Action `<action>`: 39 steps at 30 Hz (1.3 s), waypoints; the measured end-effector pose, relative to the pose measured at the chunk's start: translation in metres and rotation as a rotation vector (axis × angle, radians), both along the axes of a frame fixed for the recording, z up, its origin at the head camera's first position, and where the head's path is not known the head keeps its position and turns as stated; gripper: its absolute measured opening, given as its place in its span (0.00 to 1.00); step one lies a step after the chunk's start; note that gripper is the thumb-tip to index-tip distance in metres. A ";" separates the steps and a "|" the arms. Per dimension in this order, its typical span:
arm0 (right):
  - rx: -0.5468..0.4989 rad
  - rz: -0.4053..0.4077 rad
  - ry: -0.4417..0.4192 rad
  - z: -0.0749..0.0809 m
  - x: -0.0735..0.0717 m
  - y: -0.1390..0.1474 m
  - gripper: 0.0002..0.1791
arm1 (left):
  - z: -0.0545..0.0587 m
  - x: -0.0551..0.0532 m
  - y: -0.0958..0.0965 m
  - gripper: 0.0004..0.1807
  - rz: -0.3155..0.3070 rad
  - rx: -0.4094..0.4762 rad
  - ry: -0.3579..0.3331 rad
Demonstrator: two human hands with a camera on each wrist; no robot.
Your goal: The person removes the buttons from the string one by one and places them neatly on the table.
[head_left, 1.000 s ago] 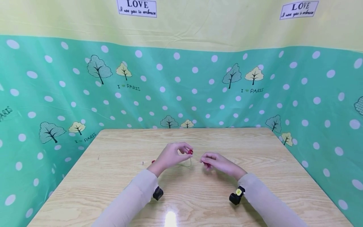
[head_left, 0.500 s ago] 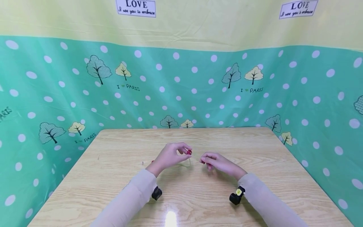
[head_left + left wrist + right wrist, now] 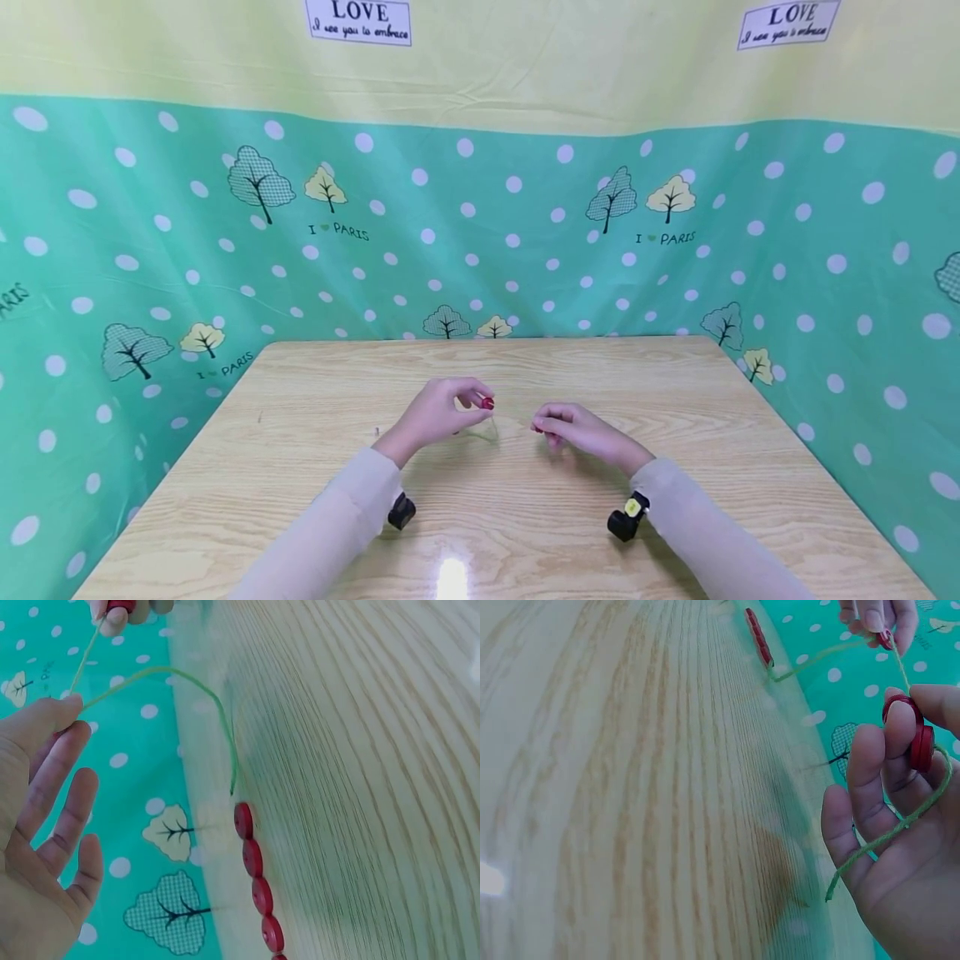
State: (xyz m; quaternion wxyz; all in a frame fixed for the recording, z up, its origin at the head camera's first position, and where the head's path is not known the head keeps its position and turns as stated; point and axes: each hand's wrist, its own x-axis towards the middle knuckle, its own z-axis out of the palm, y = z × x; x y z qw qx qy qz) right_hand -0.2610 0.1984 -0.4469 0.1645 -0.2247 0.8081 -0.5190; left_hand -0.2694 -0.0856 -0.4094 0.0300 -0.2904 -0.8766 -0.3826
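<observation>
My left hand [image 3: 433,410] is above the table, pinching a red button [image 3: 487,403] and a green string between thumb and fingertip. The string [image 3: 900,664] runs taut from there to my right hand [image 3: 581,430]. My right thumb and fingers pinch several red buttons [image 3: 922,748], and a loose tail of green string [image 3: 900,826] hangs across that palm. From the left hand, another length of string [image 3: 217,697] curves down toward a row of red buttons [image 3: 261,895] on the table. In the head view, my left hand and wrist hide most of this row.
The light wood table [image 3: 510,517] extends around both hands. A tiny object [image 3: 377,432] lies left of the left wrist, too small to identify. Behind the table hangs a green polka-dot cloth [image 3: 480,217]. A black wrist camera is on each sleeve.
My left hand has shifted slightly left with its button, widening the gap between the hands. The right hand has barely moved. A red button near the left wrist has gone out of sight.
</observation>
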 end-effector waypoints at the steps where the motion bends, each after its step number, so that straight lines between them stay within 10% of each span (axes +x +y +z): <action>1: -0.003 -0.001 -0.001 0.000 0.000 0.000 0.21 | 0.000 0.000 -0.002 0.10 0.000 0.001 -0.011; 39: -0.034 0.022 -0.046 -0.004 -0.003 0.004 0.25 | -0.006 -0.002 -0.035 0.10 0.089 -0.027 -0.028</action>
